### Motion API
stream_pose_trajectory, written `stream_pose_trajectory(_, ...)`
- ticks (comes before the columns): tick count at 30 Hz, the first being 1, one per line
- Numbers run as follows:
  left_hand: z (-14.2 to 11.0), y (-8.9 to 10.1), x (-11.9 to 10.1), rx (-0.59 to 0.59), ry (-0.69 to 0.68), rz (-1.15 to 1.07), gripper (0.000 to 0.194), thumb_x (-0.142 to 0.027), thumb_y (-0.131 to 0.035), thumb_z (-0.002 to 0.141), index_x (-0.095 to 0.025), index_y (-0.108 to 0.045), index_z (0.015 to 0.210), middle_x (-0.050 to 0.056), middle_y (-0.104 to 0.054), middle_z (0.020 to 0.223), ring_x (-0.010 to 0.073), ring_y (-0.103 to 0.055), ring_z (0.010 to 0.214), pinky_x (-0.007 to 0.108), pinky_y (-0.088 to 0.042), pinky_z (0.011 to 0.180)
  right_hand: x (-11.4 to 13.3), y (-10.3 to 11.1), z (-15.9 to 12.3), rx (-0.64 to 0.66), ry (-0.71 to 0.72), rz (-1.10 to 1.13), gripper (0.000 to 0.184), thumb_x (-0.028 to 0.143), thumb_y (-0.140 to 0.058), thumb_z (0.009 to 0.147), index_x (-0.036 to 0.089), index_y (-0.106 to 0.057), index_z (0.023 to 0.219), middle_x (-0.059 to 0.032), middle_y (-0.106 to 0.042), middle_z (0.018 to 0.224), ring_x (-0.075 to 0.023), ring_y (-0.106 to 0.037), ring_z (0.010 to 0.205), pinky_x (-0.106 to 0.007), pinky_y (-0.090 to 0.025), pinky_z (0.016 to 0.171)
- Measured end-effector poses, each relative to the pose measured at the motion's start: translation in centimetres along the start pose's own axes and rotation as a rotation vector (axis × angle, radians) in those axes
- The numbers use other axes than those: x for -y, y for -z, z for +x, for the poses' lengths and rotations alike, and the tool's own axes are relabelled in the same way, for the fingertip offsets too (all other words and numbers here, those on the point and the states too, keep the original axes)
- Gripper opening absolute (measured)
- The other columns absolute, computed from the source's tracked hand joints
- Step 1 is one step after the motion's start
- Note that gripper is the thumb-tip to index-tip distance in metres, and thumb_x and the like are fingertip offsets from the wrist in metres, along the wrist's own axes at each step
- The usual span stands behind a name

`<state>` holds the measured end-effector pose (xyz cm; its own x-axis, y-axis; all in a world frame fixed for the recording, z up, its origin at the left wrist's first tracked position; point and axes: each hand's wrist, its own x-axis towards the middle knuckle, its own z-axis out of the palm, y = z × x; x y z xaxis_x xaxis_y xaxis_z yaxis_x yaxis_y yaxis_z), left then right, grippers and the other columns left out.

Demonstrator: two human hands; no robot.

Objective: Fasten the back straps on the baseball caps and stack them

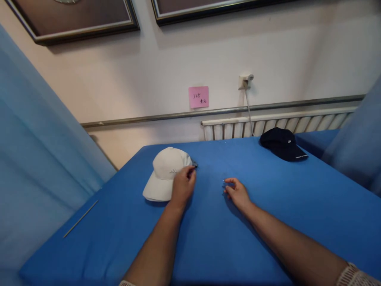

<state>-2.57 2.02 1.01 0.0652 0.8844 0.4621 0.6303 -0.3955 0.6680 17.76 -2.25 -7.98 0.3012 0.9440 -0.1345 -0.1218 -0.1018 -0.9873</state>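
A white baseball cap rests on the blue-covered surface with its brim toward the front left. My left hand is at the cap's right side, fingers closed at its rear edge. Just above those fingertips a small dark grey piece shows; whether it belongs to the cap I cannot tell. My right hand hovers over the cover to the right, thumb and forefinger apart. A tiny bright speck lies by its forefinger tip, too small to name.
A dark navy cap lies at the back right. On the left is a thin stick. Blue curtains hang at the sides. Behind the blue cover stand a radiator and a wall with a plugged-in cord.
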Motion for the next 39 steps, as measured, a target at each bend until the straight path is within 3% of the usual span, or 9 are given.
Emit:
stream_pose_trajectory(3, -0.9, 4.4, 1.5, -0.349, 0.172, -0.002, 0.029, -0.033, -0.063, 0.078, -0.018, -0.070, 0.102, 0.007, -0.071, 0.089, 0.0206, -0.062, 0.075, 0.030, -0.045, 0.074, 0.2, 1.3, 1.1, 0.058, 0.050, -0.055, 0.020, 0.018, -0.060, 0.071, 0.021, -0.060, 0.091, 0.0035, -0.061, 0.057, -0.0111, -0.051, 0.046, -0.023, -0.039, 0.049)
stream_pose_trajectory(5, -2.5, 7.2, 3.1, -0.474, 0.311, 0.023, 0.030, -0.036, -0.064, 0.076, -0.019, -0.069, 0.100, 0.006, -0.070, 0.084, 0.0200, -0.062, 0.071, 0.028, -0.045, 0.068, 0.3, 2.3, 1.8, 0.087, 0.033, -0.038, 0.019, 0.018, -0.062, 0.070, 0.020, -0.060, 0.089, 0.0030, -0.062, 0.056, -0.0115, -0.052, 0.046, -0.023, -0.039, 0.049)
stream_pose_trajectory(8, -5.5, 9.9, 5.4, -0.483, 0.411, 0.088, 0.025, -0.037, -0.067, 0.072, -0.018, -0.069, 0.088, 0.005, -0.069, 0.079, 0.0200, -0.062, 0.070, 0.028, -0.045, 0.065, 0.4, 3.0, 2.2, 0.113, 0.028, -0.024, 0.017, 0.015, -0.061, 0.070, 0.019, -0.061, 0.086, 0.0024, -0.062, 0.056, -0.0115, -0.054, 0.046, -0.022, -0.039, 0.049)
stream_pose_trajectory(10, -6.8, 10.4, 6.1, -0.470, 0.504, -0.019, 0.029, -0.037, -0.071, 0.068, -0.016, -0.067, 0.088, 0.005, -0.069, 0.076, 0.0196, -0.062, 0.067, 0.028, -0.046, 0.062, 0.3, 3.0, 2.2, 0.130, 0.032, -0.030, 0.015, 0.013, -0.058, 0.071, 0.019, -0.061, 0.085, 0.0028, -0.061, 0.055, -0.0113, -0.054, 0.047, -0.022, -0.039, 0.048)
stream_pose_trajectory(18, -7.5, 9.6, 3.6, -0.497, 0.769, -0.533, 0.043, -0.023, -0.080, 0.060, -0.014, -0.062, 0.098, 0.001, -0.068, 0.073, 0.0103, -0.059, 0.055, 0.019, -0.040, 0.046, 0.0, 3.0, 2.2, 0.242, 0.059, -0.095, 0.011, 0.010, -0.058, 0.071, 0.019, -0.062, 0.077, 0.0031, -0.060, 0.058, -0.0112, -0.057, 0.052, -0.022, -0.041, 0.051)
stream_pose_trajectory(25, -5.8, 7.6, 1.7, -0.351, 0.852, -0.805, 0.016, -0.018, -0.073, 0.069, -0.013, -0.062, 0.080, 0.001, -0.065, 0.068, 0.0092, -0.060, 0.053, 0.017, -0.036, 0.043, -0.1, 3.0, 2.2, 0.284, 0.054, -0.074, 0.014, 0.007, -0.059, 0.067, 0.019, -0.064, 0.073, 0.0025, -0.064, 0.064, -0.0107, -0.059, 0.053, -0.021, -0.043, 0.052)
stream_pose_trajectory(32, -2.4, 5.0, 0.8, -0.375, 0.570, -0.716, 0.025, -0.030, -0.076, 0.061, -0.014, -0.060, 0.072, -0.003, -0.061, 0.061, 0.0071, -0.049, 0.049, 0.019, -0.036, 0.049, 0.5, 3.5, 3.6, 0.033, 0.080, 0.026, 0.011, 0.011, -0.062, 0.070, 0.020, -0.065, 0.075, 0.0028, -0.060, 0.057, -0.0113, -0.055, 0.050, -0.020, -0.040, 0.048)
stream_pose_trajectory(36, -0.2, 4.7, 0.0, -0.363, 0.479, -0.734, 0.033, -0.039, -0.077, 0.059, -0.015, -0.062, 0.077, -0.001, -0.064, 0.068, 0.0109, -0.055, 0.060, 0.023, -0.045, 0.060, 2.1, 7.0, 6.0, -0.228, 0.121, 0.121, 0.011, 0.016, -0.062, 0.075, 0.022, -0.063, 0.084, 0.0015, -0.064, 0.069, -0.0102, -0.059, 0.062, -0.018, -0.043, 0.056)
stream_pose_trajectory(39, 1.8, 3.9, -0.8, -0.254, 0.496, -0.789, 0.038, -0.042, -0.078, 0.058, -0.014, -0.064, 0.079, 0.001, -0.065, 0.071, 0.0133, -0.057, 0.064, 0.025, -0.047, 0.062, 3.5, 9.7, 7.1, -0.335, 0.119, 0.216, 0.006, 0.026, -0.058, 0.083, 0.022, -0.061, 0.086, -0.0017, -0.068, 0.082, -0.0108, -0.064, 0.074, -0.018, -0.047, 0.060)
